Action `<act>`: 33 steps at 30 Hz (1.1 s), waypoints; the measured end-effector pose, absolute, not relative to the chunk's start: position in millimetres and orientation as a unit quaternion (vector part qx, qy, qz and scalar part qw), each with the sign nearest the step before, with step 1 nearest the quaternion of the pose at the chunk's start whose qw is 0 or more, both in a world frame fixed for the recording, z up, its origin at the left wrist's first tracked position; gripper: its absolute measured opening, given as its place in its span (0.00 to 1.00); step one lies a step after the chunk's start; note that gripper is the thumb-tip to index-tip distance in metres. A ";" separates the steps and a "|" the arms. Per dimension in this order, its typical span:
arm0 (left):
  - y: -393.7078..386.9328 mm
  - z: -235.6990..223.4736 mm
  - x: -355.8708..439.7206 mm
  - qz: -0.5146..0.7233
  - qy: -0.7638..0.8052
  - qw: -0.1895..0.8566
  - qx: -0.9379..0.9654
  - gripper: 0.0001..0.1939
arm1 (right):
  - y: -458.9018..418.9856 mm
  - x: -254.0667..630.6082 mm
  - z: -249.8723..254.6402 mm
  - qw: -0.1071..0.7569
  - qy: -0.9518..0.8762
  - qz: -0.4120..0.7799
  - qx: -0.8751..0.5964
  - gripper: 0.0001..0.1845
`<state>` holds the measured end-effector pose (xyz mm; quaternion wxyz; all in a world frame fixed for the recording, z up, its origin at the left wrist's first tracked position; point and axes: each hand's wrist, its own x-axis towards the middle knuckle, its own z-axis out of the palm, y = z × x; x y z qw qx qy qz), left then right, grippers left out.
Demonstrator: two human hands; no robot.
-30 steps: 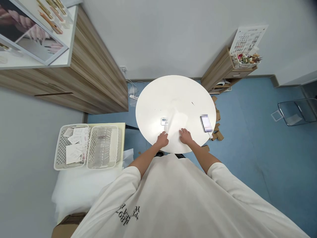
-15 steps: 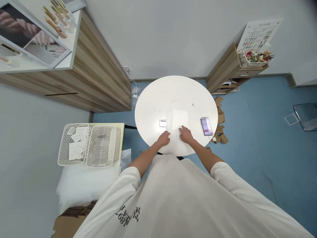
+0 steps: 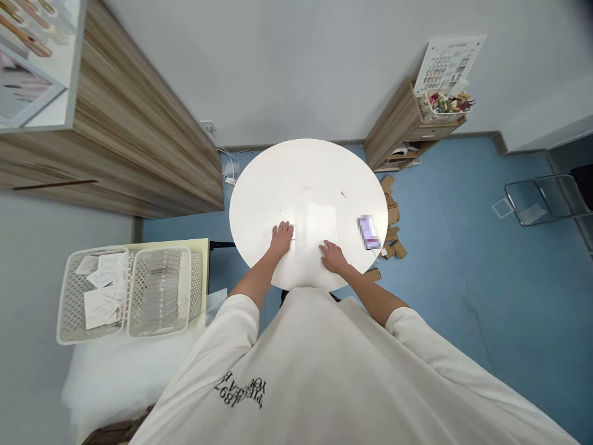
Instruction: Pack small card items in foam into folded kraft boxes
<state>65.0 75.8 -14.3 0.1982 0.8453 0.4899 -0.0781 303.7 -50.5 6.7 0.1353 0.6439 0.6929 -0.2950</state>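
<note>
My left hand (image 3: 281, 237) lies over a small flat white card-like piece (image 3: 293, 232), its fingers stretched out. Only the right edge of that piece shows past the fingertips. Flat on the white round table (image 3: 296, 167), near its front edge, rests my right hand (image 3: 332, 256) with the fingers apart and nothing in them. To the right of it lies a phone (image 3: 369, 233) with a blurred screen and a white cable. A tiny thin reddish-brown item (image 3: 343, 194) is farther back on the tabletop.
At the left, two white baskets (image 3: 189, 290) stand on a side table, holding paper cards and clear plastic pieces. A tall wooden cabinet (image 3: 152, 136) is behind them. Cardboard pieces (image 3: 393, 214) lie on the floor right of the table, near a low wooden cabinet (image 3: 398, 123).
My left hand has moved forward from the table's front edge onto the small white piece, covering most of it. My right hand stays near the same spot. The whole view has shifted slightly.
</note>
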 end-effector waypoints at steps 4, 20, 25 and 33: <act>71.4 -7.9 55.5 -0.065 0.503 0.215 0.835 0.31 | -56.6 307.6 7.6 0.134 0.693 -0.289 0.647 0.30; 42.5 2.7 148.8 -0.065 0.401 0.285 0.868 0.30 | -81.0 320.5 -4.2 0.110 0.710 -0.268 0.642 0.22; 41.9 -10.1 157.8 -0.083 0.402 0.274 0.870 0.29 | -81.8 319.2 -5.5 0.115 0.712 -0.259 0.642 0.23; 41.3 -14.0 152.3 -0.083 0.403 0.302 0.860 0.27 | -83.9 321.9 -7.9 0.101 0.722 -0.260 0.634 0.20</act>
